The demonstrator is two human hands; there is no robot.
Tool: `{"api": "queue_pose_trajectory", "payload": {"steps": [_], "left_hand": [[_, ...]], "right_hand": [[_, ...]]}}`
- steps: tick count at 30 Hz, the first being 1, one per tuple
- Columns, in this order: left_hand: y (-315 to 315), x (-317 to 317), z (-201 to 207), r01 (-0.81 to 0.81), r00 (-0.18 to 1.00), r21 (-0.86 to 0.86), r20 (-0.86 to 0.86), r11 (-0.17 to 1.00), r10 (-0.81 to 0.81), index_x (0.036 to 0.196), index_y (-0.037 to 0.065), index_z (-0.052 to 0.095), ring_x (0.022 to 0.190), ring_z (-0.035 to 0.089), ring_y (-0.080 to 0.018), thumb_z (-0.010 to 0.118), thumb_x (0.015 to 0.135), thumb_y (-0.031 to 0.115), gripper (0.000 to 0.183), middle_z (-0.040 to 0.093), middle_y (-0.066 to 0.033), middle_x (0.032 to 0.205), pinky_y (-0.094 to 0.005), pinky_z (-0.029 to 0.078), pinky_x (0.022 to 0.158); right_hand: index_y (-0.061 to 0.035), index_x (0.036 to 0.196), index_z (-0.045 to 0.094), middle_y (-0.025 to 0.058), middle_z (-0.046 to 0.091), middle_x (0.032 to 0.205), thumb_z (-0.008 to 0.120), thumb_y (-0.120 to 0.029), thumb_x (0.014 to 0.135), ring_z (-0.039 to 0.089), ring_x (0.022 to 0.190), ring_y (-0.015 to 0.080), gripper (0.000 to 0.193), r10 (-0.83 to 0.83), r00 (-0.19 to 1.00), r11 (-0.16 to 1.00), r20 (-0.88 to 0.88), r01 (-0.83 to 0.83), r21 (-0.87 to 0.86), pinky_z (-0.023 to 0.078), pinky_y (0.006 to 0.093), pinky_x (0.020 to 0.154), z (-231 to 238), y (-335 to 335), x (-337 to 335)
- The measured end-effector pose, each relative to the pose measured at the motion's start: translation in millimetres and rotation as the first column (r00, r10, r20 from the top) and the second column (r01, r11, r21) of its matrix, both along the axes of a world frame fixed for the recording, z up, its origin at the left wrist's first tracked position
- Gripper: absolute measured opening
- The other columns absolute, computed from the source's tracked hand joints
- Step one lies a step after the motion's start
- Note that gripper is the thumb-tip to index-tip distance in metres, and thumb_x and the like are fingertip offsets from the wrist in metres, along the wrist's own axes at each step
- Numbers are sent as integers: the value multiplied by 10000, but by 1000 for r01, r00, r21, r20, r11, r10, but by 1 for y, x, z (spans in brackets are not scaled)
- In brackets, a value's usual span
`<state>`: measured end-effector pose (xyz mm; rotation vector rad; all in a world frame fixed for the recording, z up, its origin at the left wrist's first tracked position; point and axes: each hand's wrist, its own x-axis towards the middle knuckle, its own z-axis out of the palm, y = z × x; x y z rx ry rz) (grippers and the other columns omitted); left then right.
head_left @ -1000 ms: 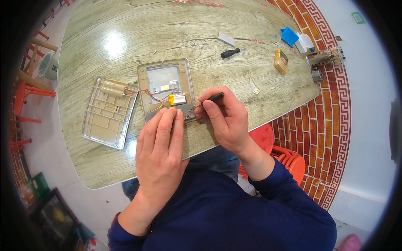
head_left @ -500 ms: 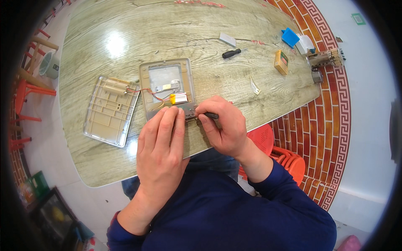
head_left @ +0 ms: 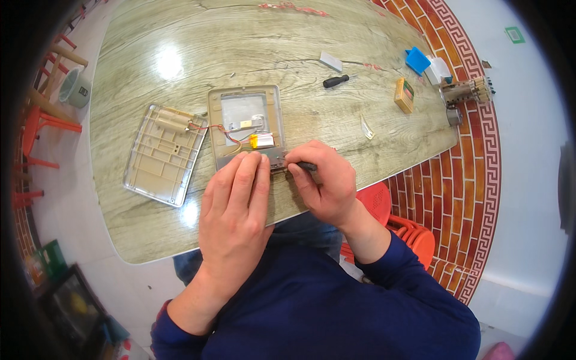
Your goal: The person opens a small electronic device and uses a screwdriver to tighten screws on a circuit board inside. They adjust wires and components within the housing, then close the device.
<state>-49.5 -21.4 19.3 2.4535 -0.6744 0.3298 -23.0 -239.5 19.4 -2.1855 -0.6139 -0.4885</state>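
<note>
— What has changed?
— The right hand (head_left: pixel 321 180), gripping a dark tool (head_left: pixel 305 165), has drawn closer to the flat left hand (head_left: pixel 237 204).
— And the opened device (head_left: pixel 247 126)?
— Pinned on the table (head_left: pixel 312 36); work is now at its lower edge.

Far on the bench (head_left: pixel 180 36) lie a black screwdriver (head_left: pixel 335 80), a blue box (head_left: pixel 417 60) and a yellow block (head_left: pixel 404 95); red stools (head_left: pixel 402 225) stand near right.

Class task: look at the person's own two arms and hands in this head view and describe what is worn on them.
Both arms wear long dark navy blue sleeves, plain with no visible markings, reaching about to the wrists. The left hand and right hand are bare: no gloves, and no rings, watch or bracelets can be seen.
</note>
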Motion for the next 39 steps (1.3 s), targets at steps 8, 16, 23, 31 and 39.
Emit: {"api": "queue_pose_trajectory", "payload": {"steps": [8,16,23,31,39], "left_hand": [[0,0,0,-7,1000,5,15,1000,7,1497,-53,770,1502,674,-312,774,906,-6,593,707,-142,1549,-473,559,1251],[0,0,0,-17,999,8,27,1000,17,1488,-51,773,1502,675,-302,769,948,4,543,712,-137,1548,-469,555,1254],[0,0,-1,-19,999,6,34,1000,18,1492,-47,771,1501,672,-301,766,966,21,530,716,-135,1545,-469,553,1252],[0,-1,-1,-17,999,2,32,1000,17,1497,-47,766,1500,669,-299,768,978,28,525,715,-133,1545,-467,550,1255],[1,-2,-7,3,1000,-15,-13,1000,-4,1624,-1,689,1566,609,-358,954,656,-15,1003,641,-132,1659,-511,513,1287]], "right_hand": [[-51,949,701,104,687,822,915,-119,1031,721,706,332,240,-121,978,988,-172,102,-117,552,449,610,29,1,7],[-76,861,627,92,599,754,896,-220,1048,652,711,344,358,-73,997,859,12,69,-507,527,482,622,61,1,20],[-100,851,614,70,617,794,874,-264,1052,683,769,315,367,-8,1000,852,24,19,-523,543,471,629,68,1,34],[-70,836,555,113,568,804,880,-221,1057,626,739,370,421,15,999,840,34,6,-542,483,504,609,71,5,32],[-70,862,602,119,601,807,867,-233,1086,630,711,390,384,-50,997,834,-52,13,-552,494,508,628,74,6,27]]}}
